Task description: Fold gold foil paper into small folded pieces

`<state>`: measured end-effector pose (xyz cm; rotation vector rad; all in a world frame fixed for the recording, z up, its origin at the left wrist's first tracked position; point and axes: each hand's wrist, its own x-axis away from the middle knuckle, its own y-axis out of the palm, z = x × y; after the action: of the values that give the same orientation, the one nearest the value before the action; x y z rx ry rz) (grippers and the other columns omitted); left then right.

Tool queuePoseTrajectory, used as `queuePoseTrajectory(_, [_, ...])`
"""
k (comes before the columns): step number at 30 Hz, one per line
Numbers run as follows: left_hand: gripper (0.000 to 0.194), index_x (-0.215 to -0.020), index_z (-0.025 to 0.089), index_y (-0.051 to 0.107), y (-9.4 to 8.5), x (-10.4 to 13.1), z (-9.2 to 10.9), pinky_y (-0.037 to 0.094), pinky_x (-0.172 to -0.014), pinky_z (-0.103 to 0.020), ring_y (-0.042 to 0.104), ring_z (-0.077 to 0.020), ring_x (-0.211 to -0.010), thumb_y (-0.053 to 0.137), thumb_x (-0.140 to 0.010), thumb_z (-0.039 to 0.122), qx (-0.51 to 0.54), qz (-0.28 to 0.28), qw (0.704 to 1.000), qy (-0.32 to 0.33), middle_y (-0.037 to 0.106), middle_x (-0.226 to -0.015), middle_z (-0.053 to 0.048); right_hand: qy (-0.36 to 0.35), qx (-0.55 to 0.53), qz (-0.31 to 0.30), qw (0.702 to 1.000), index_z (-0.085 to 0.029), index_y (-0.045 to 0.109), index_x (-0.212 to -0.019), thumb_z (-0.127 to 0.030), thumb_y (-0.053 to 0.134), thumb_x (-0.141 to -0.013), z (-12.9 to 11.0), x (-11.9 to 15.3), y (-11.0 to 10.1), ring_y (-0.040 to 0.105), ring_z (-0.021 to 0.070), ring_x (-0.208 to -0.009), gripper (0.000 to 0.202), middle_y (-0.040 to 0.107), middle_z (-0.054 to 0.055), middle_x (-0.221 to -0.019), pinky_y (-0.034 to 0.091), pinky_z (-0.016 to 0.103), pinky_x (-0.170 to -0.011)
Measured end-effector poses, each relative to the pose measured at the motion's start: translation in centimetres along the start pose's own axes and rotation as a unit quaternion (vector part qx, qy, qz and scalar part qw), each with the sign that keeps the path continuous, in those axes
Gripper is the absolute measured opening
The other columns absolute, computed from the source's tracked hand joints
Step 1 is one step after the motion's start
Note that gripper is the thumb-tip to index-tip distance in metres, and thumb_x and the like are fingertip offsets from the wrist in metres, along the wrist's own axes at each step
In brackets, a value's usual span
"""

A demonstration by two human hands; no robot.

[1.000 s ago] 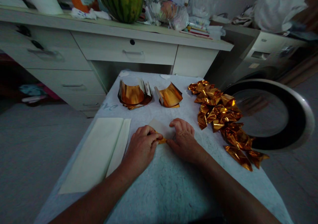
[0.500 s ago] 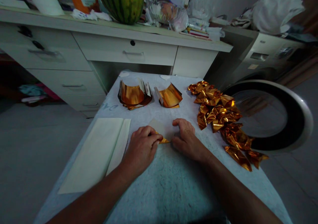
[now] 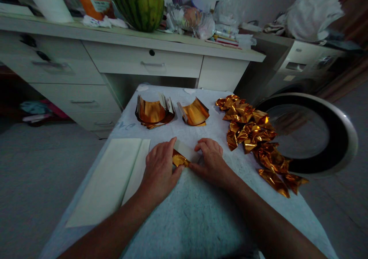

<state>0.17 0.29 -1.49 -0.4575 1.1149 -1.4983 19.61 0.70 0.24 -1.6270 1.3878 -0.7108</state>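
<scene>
A small gold foil sheet (image 3: 180, 159) with a pale back lies on the cloth-covered table, partly folded over along its near edge. My left hand (image 3: 161, 167) grips its left side, fingers behind and thumb at the near edge. At its right my right hand (image 3: 212, 160) pinches the near corner with the thumb, index finger bent above the pale part. Beyond the hands stand two curved stacks of gold sheets, a thicker one (image 3: 152, 111) and a thinner one (image 3: 196, 112). Folded gold pieces (image 3: 250, 125) are heaped to the right.
Pale paper sheets (image 3: 105, 178) lie at the left of the table (image 3: 198, 217). Behind it is a white counter (image 3: 172, 46) with drawers, bearing a cut watermelon (image 3: 139, 8) and plastic bags. A washing machine (image 3: 299, 63) with its round door (image 3: 304, 132) open is at the right.
The fold at the near edge now shows a wider gold strip. My left hand has shifted slightly left and its fingers have opened out along the sheet. My right thumb has moved left to the fold.
</scene>
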Motion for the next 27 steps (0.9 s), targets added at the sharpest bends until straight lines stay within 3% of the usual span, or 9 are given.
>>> queuePoseTrajectory(5, [0.096, -0.150, 0.026, 0.013, -0.1, -0.3, -0.1, 0.039, -0.105, -0.055, 0.044, -0.0334, -0.129, 0.071, -0.074, 0.019, 0.055, 0.008, 0.998, -0.010, 0.044, -0.139, -0.015, -0.011, -0.003, 0.001, 1.000, -0.020, 0.055, -0.118, -0.038, 0.075, -0.074, 0.1, 0.0, 0.0, 0.045, 0.0308, -0.118, 0.052, 0.053, 0.012, -0.126, 0.035, 0.048, -0.100])
queuePoseTrajectory(9, [0.096, -0.150, 0.031, 0.015, -0.9, -0.7, -0.1, 0.046, -0.100, -0.048, 0.053, -0.0277, -0.120, 0.068, -0.072, 0.015, 0.124, 0.046, 0.990, -0.048, 0.040, -0.140, -0.013, -0.023, -0.011, -0.003, 1.000, -0.022, 0.059, -0.111, -0.036, 0.076, -0.074, 0.2, 0.1, 0.0, 0.045, 0.0296, -0.117, 0.043, 0.053, 0.010, -0.125, 0.035, 0.047, -0.099])
queuePoseTrajectory(11, [0.091, -0.149, 0.031, 0.019, -1.4, -0.9, -0.2, 0.051, -0.091, -0.044, 0.061, -0.0231, -0.104, 0.067, -0.074, 0.016, 0.175, 0.043, 0.979, -0.096, 0.047, -0.133, -0.011, -0.025, -0.015, -0.004, 1.000, -0.022, 0.060, -0.105, -0.034, 0.077, -0.074, 0.2, 0.1, 0.0, 0.045, 0.0290, -0.117, 0.038, 0.052, 0.010, -0.125, 0.035, 0.047, -0.099])
queuePoseTrajectory(15, [0.076, -0.148, 0.029, 0.024, -2.3, -0.9, -0.1, 0.054, -0.076, -0.036, 0.065, -0.0173, -0.077, 0.060, -0.081, 0.019, 0.277, -0.054, 0.950, -0.136, 0.065, -0.094, -0.002, -0.031, -0.037, -0.012, 0.999, -0.020, 0.057, -0.099, -0.028, 0.076, -0.072, 0.1, 0.0, -0.3, 0.046, 0.0284, -0.115, 0.034, 0.055, 0.009, -0.120, 0.035, 0.046, -0.098])
queuePoseTrajectory(17, [0.069, -0.145, 0.029, 0.028, -2.5, -1.0, 0.0, 0.053, -0.075, -0.034, 0.066, -0.0170, -0.076, 0.057, -0.084, 0.019, 0.329, -0.072, 0.932, -0.135, 0.066, -0.087, 0.000, -0.025, -0.063, -0.007, 0.998, -0.020, 0.054, -0.102, -0.025, 0.075, -0.071, 0.0, 0.0, -0.5, 0.047, 0.0277, -0.113, 0.037, 0.056, 0.009, -0.117, 0.037, 0.045, -0.098])
queuePoseTrajectory(20, [0.065, -0.142, 0.029, 0.031, -2.6, -1.0, 0.2, 0.054, -0.082, -0.035, 0.068, -0.0173, -0.085, 0.059, -0.084, 0.020, 0.423, -0.036, 0.894, -0.147, 0.067, -0.097, -0.001, 0.004, -0.145, 0.012, 0.989, -0.020, 0.043, -0.124, -0.025, 0.075, -0.071, 0.2, 0.0, -0.8, 0.046, 0.0272, -0.120, 0.062, 0.052, 0.011, -0.127, 0.038, 0.045, -0.101])
queuePoseTrajectory(23, [0.062, -0.138, 0.027, 0.032, -2.4, -1.0, 0.5, 0.054, -0.088, -0.038, 0.068, -0.0185, -0.095, 0.061, -0.084, 0.023, 0.471, 0.022, 0.867, -0.163, 0.067, -0.106, -0.003, 0.033, -0.269, -0.003, 0.962, -0.023, 0.027, -0.140, -0.033, 0.075, -0.071, 0.4, 0.0, -1.1, 0.045, 0.0247, -0.123, 0.085, 0.046, 0.012, -0.137, 0.041, 0.041, -0.099])
queuePoseTrajectory(25, [0.060, -0.136, 0.027, 0.032, -2.2, -0.9, 0.7, 0.053, -0.091, -0.038, 0.067, -0.0192, -0.100, 0.062, -0.084, 0.025, 0.475, 0.052, 0.862, -0.169, 0.066, -0.109, -0.004, 0.057, -0.371, -0.035, 0.926, -0.025, 0.032, -0.136, -0.040, 0.073, -0.073, 0.3, 0.0, -1.2, 0.054, 0.0205, -0.106, 0.076, 0.050, 0.010, -0.132, 0.049, 0.034, -0.083])
queuePoseTrajectory(27, [0.060, -0.135, 0.026, 0.034, -2.0, -0.7, 0.8, 0.053, -0.089, -0.037, 0.066, -0.0192, -0.100, 0.064, -0.082, 0.026, 0.463, 0.063, 0.866, -0.177, 0.064, -0.111, -0.004, 0.081, -0.472, -0.090, 0.873, -0.025, 0.045, -0.122, -0.044, 0.071, -0.076, 0.0, 0.0, -1.2, 0.055, 0.0144, -0.079, 0.056, 0.059, 0.006, -0.116, 0.046, 0.026, -0.061])
